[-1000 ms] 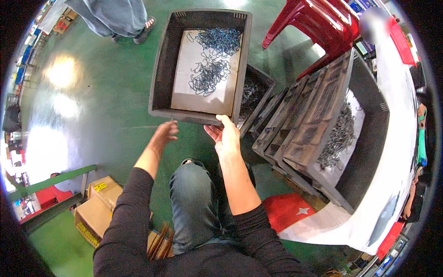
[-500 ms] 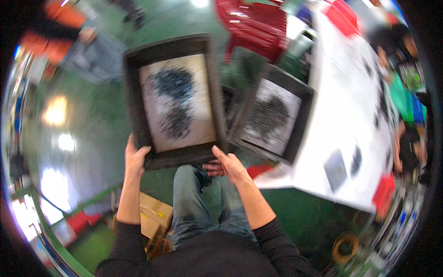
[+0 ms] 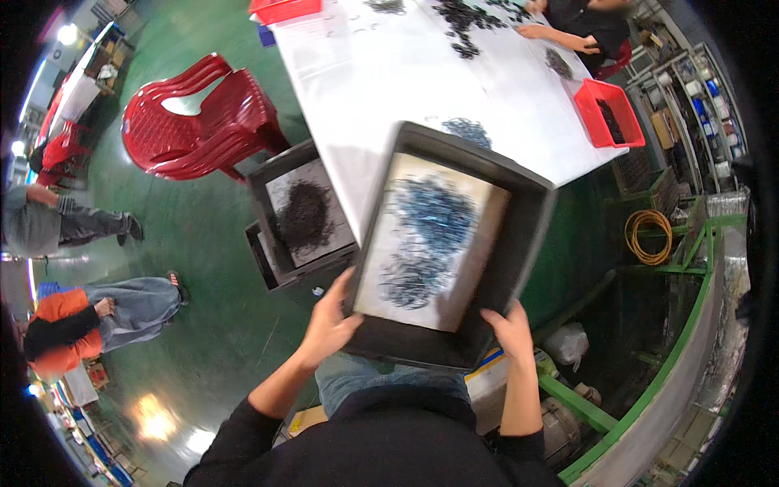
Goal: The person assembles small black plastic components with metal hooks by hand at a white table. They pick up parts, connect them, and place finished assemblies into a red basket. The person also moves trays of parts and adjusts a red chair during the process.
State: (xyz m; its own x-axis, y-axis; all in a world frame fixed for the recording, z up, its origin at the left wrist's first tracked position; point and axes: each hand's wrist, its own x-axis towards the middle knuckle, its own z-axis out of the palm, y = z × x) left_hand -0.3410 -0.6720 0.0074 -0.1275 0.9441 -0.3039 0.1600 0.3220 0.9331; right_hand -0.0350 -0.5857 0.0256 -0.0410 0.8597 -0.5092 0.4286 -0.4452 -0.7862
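Observation:
My left hand (image 3: 331, 326) grips the near left side of a black rectangular tray (image 3: 404, 341), thumb over its rim. My right hand (image 3: 511, 331) holds the near right corner, its thumb inside the edge. Tilted, the tray is held up in front of my body, its far end over the table's edge. A pale sheet (image 3: 464, 302) lies inside it, carrying a loose pile of thin, dark, curved pieces (image 3: 434, 213), bluish where light catches them. The fingers under the tray are mostly hidden.
Left of the white-covered table (image 3: 357, 97) stands another black tray (image 3: 261, 197) with a dark pile. Stacked red chairs (image 3: 203, 122) are beyond it. A person (image 3: 592, 32) works at the far right, near a red bin (image 3: 613, 134). Green railing (image 3: 649, 422) borders the right.
I have turned right with the tray: the table now lies ahead, and the chairs and second tray have shifted left in view. Both hands still hold the same tray.

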